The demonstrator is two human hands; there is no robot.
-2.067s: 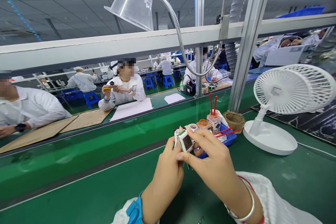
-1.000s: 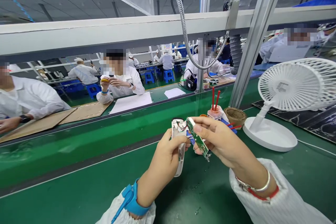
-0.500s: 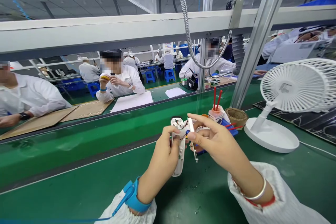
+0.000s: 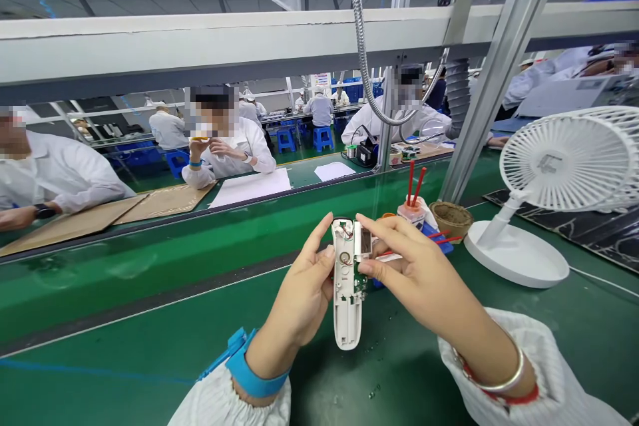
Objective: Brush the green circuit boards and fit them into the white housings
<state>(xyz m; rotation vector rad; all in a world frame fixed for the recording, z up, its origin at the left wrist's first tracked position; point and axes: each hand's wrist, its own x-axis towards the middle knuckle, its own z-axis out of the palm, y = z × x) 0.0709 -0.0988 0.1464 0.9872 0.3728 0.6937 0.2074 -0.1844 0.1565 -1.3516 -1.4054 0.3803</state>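
My left hand is closed on a long white plastic housing half, its open inside facing me. Thin wires and a round part show in its upper portion. In my right hand, thumb and fingers pinch a green circuit board with a white-framed part that looks like a small display. The board is beside the housing's right edge; whether they touch I cannot tell. A blue strap circles my left wrist, and a silver bangle my right.
Behind my right hand stand a bottle with red sticks and a brown round pot. A white fan is on the green bench at right. Several people in white coats sit beyond the green barrier.
The housing has turned so its inside faces me more squarely. The board has swung from edge-on to flatter, close along the housing's right side. My left thumb has come out of the housing.
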